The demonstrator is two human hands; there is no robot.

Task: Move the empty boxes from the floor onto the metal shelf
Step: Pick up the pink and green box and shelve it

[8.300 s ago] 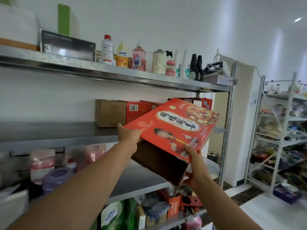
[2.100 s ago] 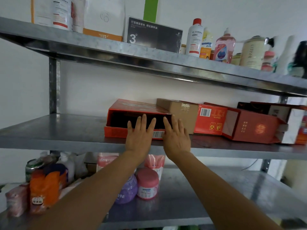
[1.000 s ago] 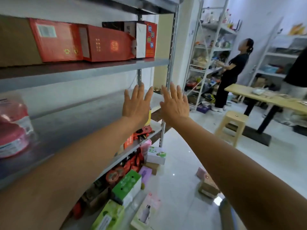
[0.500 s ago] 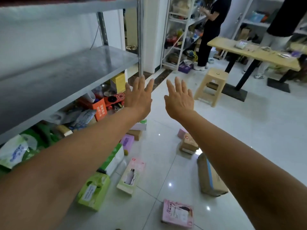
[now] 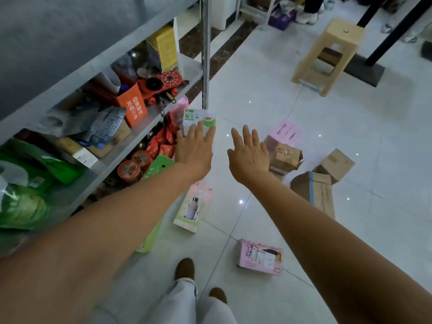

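My view has dropped to the floor; left hand (image 5: 195, 148) and right hand (image 5: 249, 155) are spread flat, holding nothing. The pink box (image 5: 259, 257) lies on the tiles near my shoe (image 5: 184, 268), the metal shelf (image 5: 70, 43) on my left. A careless step could crush it.

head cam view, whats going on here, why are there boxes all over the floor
A person stands beside a metal shelf and reaches both arms out over the tiled floor. The left hand and right hand are open and hold nothing. Boxes lie scattered below: a pink box near the feet, a bottle-picture box, a white and green box by the shelf post, and a taped cardboard box to the right. None is picked up yet.
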